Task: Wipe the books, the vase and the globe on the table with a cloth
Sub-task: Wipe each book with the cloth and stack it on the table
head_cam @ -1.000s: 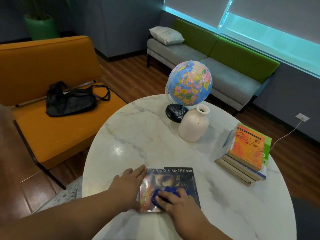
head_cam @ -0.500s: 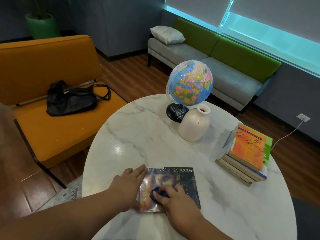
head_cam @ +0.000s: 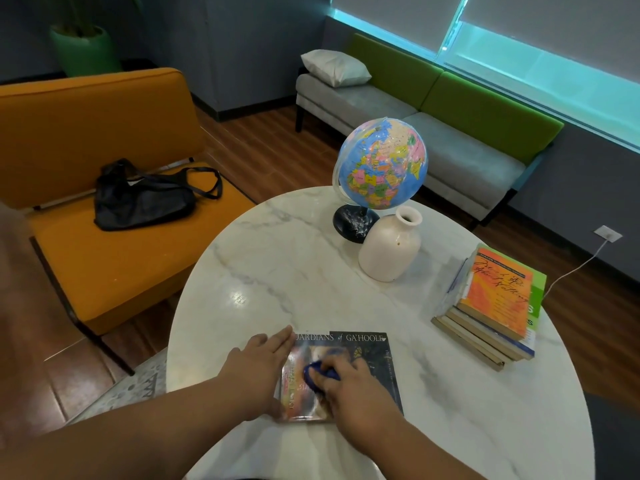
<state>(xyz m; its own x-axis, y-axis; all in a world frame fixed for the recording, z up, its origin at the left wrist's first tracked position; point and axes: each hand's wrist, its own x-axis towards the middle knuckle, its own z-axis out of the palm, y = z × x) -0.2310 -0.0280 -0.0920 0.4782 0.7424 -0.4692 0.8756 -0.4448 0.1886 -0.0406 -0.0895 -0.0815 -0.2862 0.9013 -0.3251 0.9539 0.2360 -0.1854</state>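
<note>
Off the tabletop at 9 o'clock stands an orange bench seat with a black bag lying on its cushion. A green planter stands behind it at 10 o'clock.

On the round marble tabletop, at 6 o'clock by the near edge, the left hand lies flat with straight fingers. It presses on the left edge of a dark-covered book and holds nothing. The right hand is on the cover just beside it, fingers curled over a bunched blue cloth and pressing it to the book. Both hands hide much of the cover's left half.

At 12 o'clock the globe stands on a black base. The cream vase stands upright just in front of that base, overlapping it from this view, and lies between the globe and the hands. At 3 o'clock a stack of books sits near the rim, an orange cover on top, well apart from the book under the cloth.

Beyond the tabletop, from 12 to 2 o'clock, a green-backed grey couch carries a white pillow. A wall socket with a cable is at 3 o'clock.
</note>
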